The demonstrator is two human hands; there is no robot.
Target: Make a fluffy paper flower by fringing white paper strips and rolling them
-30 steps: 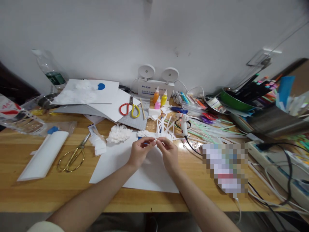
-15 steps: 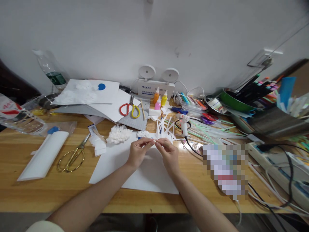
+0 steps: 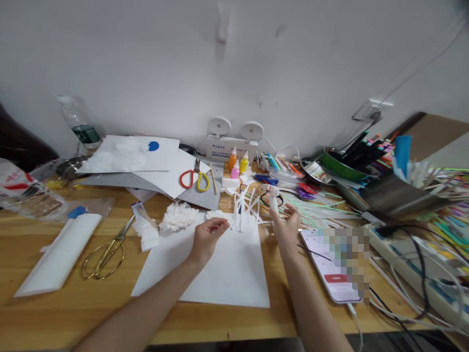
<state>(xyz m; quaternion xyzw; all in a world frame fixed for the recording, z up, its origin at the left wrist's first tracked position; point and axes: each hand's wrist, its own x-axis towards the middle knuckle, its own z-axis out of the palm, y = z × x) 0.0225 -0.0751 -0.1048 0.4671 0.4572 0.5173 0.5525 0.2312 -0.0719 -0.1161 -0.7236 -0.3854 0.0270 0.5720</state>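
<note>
Over the white paper sheet [image 3: 220,274], my left hand [image 3: 208,238] is closed in a pinch on a small white paper piece [image 3: 229,224], mostly hidden by the fingertips. My right hand [image 3: 287,227] is at the white hot glue gun [image 3: 273,198], its fingers apart around the handle's lower end; whether they touch it I cannot tell. Cut white paper strips [image 3: 246,208] stand between the two hands. Left of them lie a small ruffled white paper cluster [image 3: 215,214] and a larger ruffled one [image 3: 179,216].
Gold-handled scissors [image 3: 104,256] and a rolled white sheet [image 3: 60,259] lie on the left. Red-and-yellow scissors [image 3: 194,180] rest behind, near small paint bottles [image 3: 235,170]. A phone [image 3: 326,274] and a power strip [image 3: 395,269] are on the right, with cables around them.
My right hand has parted from the left and moved right to the glue gun, its fingers spreading. My left hand keeps its pinch over the sheet. The camera view has shifted.
</note>
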